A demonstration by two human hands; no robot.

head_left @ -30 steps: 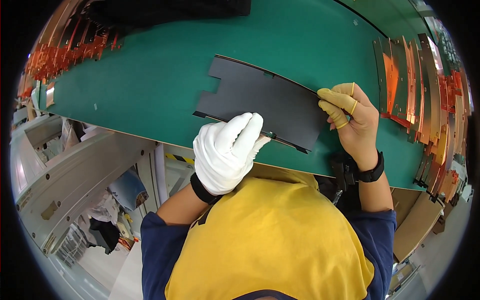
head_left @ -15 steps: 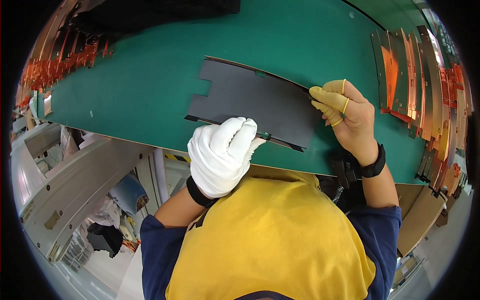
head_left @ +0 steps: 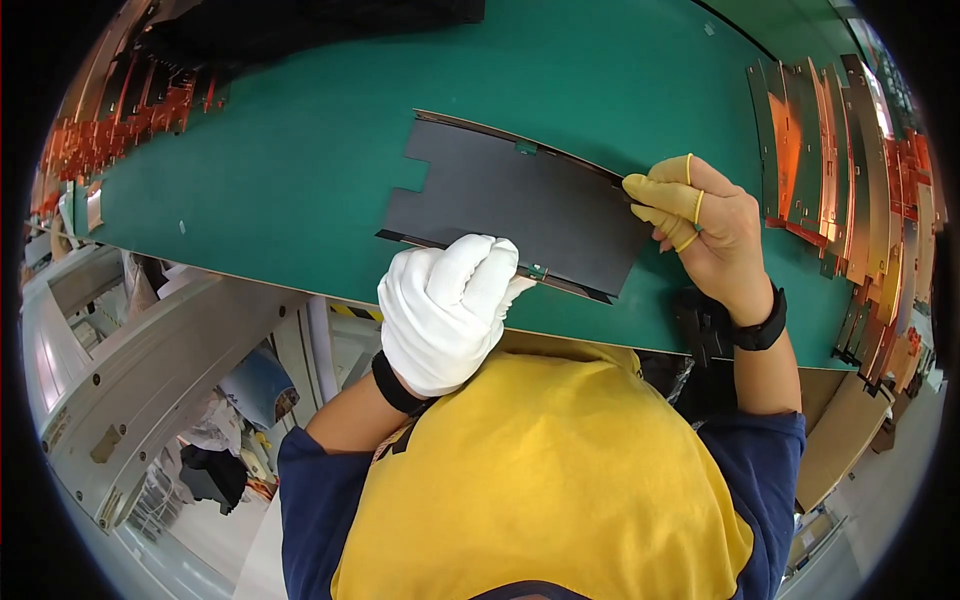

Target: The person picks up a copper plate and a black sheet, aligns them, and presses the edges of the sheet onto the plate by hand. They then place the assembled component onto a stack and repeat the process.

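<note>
A flat dark grey panel (head_left: 520, 205), with notches cut in its left end and raised black strips along its long edges, is held over the green table. My left hand (head_left: 445, 310), in a white glove, is closed on its near edge, left of the middle. At the panel's far right corner, my right hand (head_left: 705, 225) pinches the edge between thumb and fingers wearing yellow finger cots. Whatever lies between those fingertips besides the panel's edge is too small to make out. The panel tilts down toward the right.
Several copper-coloured and dark panels (head_left: 825, 160) stand in a row at the right. More orange and copper pieces (head_left: 130, 130) lie at the far left of the green table (head_left: 300, 180), beside a black cloth (head_left: 320, 30). A grey metal frame (head_left: 180, 350) runs below the table's left edge.
The panel and both hands have shifted slightly to the right. Each hand keeps its hold at the same place on the panel.
</note>
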